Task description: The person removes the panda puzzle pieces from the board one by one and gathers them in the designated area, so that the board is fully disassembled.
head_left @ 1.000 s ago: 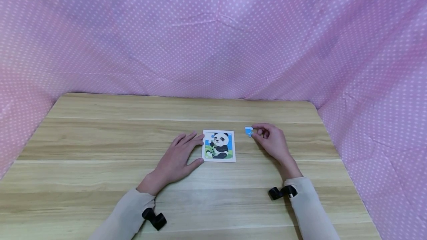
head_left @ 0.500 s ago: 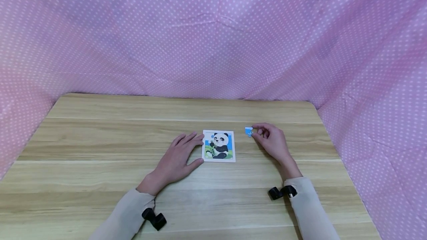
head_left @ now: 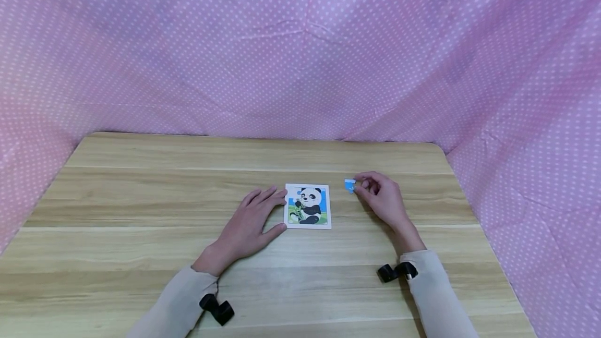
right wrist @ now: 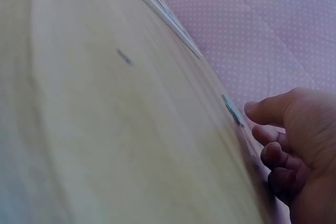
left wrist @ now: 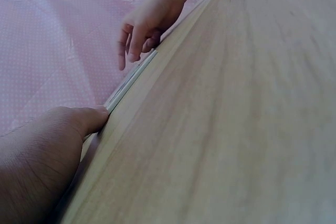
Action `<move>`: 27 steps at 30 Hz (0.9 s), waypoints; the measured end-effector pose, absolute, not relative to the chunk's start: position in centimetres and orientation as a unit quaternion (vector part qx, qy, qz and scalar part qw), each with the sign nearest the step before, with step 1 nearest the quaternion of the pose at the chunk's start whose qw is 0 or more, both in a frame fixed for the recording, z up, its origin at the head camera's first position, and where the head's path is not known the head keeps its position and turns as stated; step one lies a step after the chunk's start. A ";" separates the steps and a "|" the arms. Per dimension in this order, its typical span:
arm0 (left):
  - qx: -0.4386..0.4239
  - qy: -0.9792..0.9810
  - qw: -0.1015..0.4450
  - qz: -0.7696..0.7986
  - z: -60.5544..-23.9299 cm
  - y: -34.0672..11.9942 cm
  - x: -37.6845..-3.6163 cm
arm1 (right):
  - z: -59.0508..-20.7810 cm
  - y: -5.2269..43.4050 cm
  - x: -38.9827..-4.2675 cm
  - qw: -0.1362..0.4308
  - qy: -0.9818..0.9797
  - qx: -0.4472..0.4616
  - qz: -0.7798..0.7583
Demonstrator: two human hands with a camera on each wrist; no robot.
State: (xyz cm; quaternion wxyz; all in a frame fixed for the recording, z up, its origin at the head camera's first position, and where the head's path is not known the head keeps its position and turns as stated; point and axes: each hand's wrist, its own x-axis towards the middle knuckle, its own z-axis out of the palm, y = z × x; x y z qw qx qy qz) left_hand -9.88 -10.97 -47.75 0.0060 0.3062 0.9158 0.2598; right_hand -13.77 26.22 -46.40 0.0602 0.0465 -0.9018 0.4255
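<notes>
Soft, even light is falling from above, laying faint shadows under both hands on the table [head_left: 141, 207]. The head view is bending at its edges. Both wrist views are blurring the near wood grain.

Pink white-dotted cloth [head_left: 300, 51], light wood-grain table [head_left: 141, 197], black-and-white panda puzzle [head_left: 308, 205], small blue piece [head_left: 349, 185], beige sleeves [head_left: 434, 291].

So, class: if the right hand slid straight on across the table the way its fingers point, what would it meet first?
The right hand points left, its fingertips right at the small blue puzzle piece, so it would probably meet that first. Whether they already touch is unclear. Beyond it lies the panda puzzle.
</notes>
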 end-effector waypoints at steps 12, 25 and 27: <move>0.307 0.916 0.005 0.259 -47.8 -10.9 -9.9 | -44.9 24.6 -13.1 0.061 -0.894 0.062 0.439; 0.306 0.916 0.004 0.259 -47.8 -10.9 -9.8 | -44.3 22.4 -12.6 0.058 -0.893 0.092 0.437; 0.306 0.916 0.004 0.259 -47.7 -10.9 -9.8 | -44.3 22.2 -12.5 0.054 -0.893 0.094 0.438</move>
